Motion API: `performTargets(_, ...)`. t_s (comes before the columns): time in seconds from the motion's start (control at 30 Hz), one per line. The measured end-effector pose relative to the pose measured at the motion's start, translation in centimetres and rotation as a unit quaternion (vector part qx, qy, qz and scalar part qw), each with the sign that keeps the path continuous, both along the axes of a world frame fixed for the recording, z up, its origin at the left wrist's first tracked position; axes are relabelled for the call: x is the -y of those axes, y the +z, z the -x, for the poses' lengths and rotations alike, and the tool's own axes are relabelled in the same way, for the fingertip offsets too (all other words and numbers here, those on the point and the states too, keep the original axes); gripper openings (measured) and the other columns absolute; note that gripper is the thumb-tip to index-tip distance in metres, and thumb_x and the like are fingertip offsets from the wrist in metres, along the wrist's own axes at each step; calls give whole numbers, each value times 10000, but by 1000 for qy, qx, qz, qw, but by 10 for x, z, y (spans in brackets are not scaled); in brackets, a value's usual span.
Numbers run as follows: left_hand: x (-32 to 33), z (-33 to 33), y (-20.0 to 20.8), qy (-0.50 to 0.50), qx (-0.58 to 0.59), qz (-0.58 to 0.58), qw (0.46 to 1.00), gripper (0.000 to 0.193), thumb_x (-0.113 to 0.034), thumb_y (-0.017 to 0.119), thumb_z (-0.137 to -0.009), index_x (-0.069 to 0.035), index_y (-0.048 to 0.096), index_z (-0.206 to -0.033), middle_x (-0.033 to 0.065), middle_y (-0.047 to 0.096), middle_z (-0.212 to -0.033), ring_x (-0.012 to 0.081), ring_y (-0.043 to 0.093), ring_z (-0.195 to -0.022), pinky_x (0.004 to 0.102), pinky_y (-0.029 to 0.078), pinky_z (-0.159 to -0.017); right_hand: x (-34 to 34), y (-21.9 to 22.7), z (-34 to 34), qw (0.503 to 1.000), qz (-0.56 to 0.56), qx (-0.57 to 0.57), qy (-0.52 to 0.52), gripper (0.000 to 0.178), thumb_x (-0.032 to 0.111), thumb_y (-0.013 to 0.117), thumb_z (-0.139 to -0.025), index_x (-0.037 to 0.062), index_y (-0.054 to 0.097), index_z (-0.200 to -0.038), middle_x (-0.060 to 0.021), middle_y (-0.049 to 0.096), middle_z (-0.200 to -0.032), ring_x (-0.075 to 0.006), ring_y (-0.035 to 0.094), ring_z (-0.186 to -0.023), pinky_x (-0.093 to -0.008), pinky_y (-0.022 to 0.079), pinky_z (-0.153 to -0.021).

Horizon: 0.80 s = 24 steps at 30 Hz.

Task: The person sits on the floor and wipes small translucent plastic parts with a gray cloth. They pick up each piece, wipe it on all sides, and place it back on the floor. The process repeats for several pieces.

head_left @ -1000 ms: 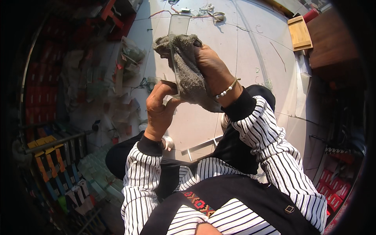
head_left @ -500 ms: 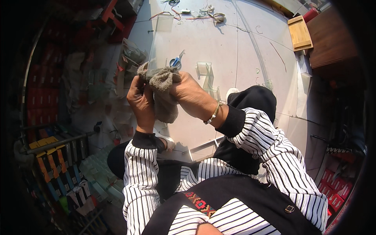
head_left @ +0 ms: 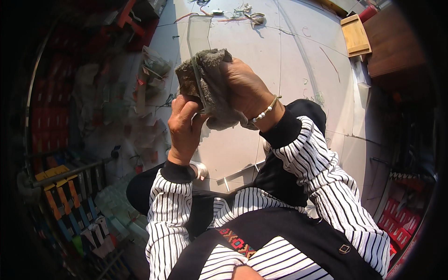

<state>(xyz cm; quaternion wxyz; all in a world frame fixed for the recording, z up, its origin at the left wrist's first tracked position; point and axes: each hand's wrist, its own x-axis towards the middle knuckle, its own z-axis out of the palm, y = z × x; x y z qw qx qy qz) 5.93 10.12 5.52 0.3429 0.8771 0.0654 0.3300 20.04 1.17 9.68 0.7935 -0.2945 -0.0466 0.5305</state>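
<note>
A long, clear plastic piece (head_left: 199,32) is held up before me, its bent far end rising above a grey-brown terry cloth (head_left: 214,88). The lower end of the piece is pinched between the thumb and fingers of my left hand (head_left: 183,123). My right hand (head_left: 249,86) grips the cloth and presses it round the piece from the right side. The cloth covers much of the piece's middle, and most of my right fingertips are hidden behind it.
Wires and small scraps (head_left: 252,16) lie on the tiled floor at the far side. A wooden stool (head_left: 355,36) stands far right. Stacked clear pieces (head_left: 119,205) and a rack of boxed goods (head_left: 70,196) are on the left. Red boxes (head_left: 396,228) fill a shelf at lower right.
The cloth has spread open and shifted up and right with my right hand. My left hand has turned and moved slightly right. Blue-handled scissors and a clear bracket on the floor are now hidden.
</note>
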Motion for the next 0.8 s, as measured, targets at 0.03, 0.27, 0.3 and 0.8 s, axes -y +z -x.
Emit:
performTargets(0.03, 0, -1, 0, 4, -1, -11, 1000, 209, 95, 608, -686, 22, 540, -869, 117, 539, -830, 253, 546, -773, 294, 443, -678, 0, -1, 2, 999, -22, 43, 8, 135, 78, 546, -875, -43, 590, -913, -80, 619, -804, -128, 591, -668, -252, 517, -605)
performTargets(0.27, -13, 0, 1, 83, 59, 71, 992, 299, 123, 555, -706, 22, 582, -986, 111, 609, -889, 221, 599, -814, 277, 456, -745, -11, -11, 35, 980, -3, 196, 29, 101, 49, 582, -837, -14, 610, -912, -33, 618, -822, -62, 558, -705, -201, 481, -601)
performTargets(0.3, -13, 0, 0, 81, 67, 115, 988, 290, 115, 544, -734, 25, 581, -1006, 99, 615, -914, 198, 595, -834, 268, 452, -764, -12, -13, 37, 968, -6, 250, 14, 102, 52, 587, -835, -10, 612, -913, -31, 619, -826, -60, 558, -709, -200, 481, -602)
performTargets(0.8, -11, -2, -14, 24, 182, 379, 907, 267, -35, 571, -872, 11, 571, -1135, 31, 612, -1055, 104, 557, -924, 232, 446, -830, -11, -10, 28, 966, -38, 237, 96, 170, 152, 563, -885, -4, 623, -912, -17, 605, -820, -66, 536, -712, -206, 477, -649)
